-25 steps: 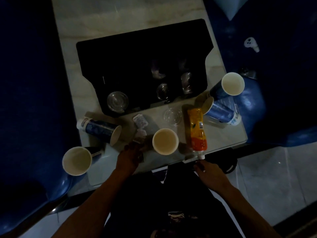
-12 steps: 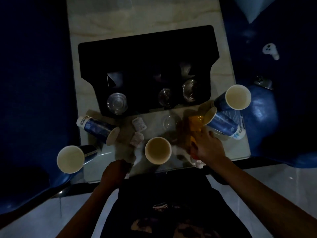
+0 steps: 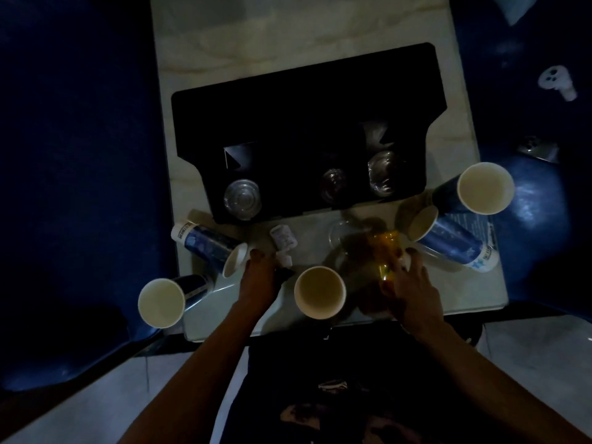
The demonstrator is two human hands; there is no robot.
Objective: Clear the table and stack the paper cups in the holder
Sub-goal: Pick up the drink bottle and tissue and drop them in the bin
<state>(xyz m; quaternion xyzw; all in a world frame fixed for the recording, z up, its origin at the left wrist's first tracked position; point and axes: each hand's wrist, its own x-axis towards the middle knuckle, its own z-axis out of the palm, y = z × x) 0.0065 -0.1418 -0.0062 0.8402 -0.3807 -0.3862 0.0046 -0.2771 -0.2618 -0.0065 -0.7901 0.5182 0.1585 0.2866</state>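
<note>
Five blue paper cups stand or lie around a black holder (image 3: 304, 123) on the pale table (image 3: 320, 36). One upright cup (image 3: 319, 291) is near the front edge between my hands. Another upright cup (image 3: 161, 302) is at the far left, and a tipped cup (image 3: 208, 243) lies behind it. At the right, an upright cup (image 3: 485, 187) stands above a tipped cup (image 3: 448, 241). My right hand (image 3: 413, 286) grips a blurred orange bottle (image 3: 389, 251). My left hand (image 3: 259, 274) rests with its fingertips at a small white sachet (image 3: 285, 259); its grip is hidden.
Clear plastic cups (image 3: 242, 198) sit in the holder's front slots. A second sachet (image 3: 283, 237) and a clear lid (image 3: 338, 235) lie in front of the holder. Dark blue seats (image 3: 80, 155) flank the table. A white object (image 3: 555, 81) lies on the right seat.
My right hand came up from the table edge, took hold of the orange bottle and is moving it. My left hand drew back, then reached forward again to the sachet.
</note>
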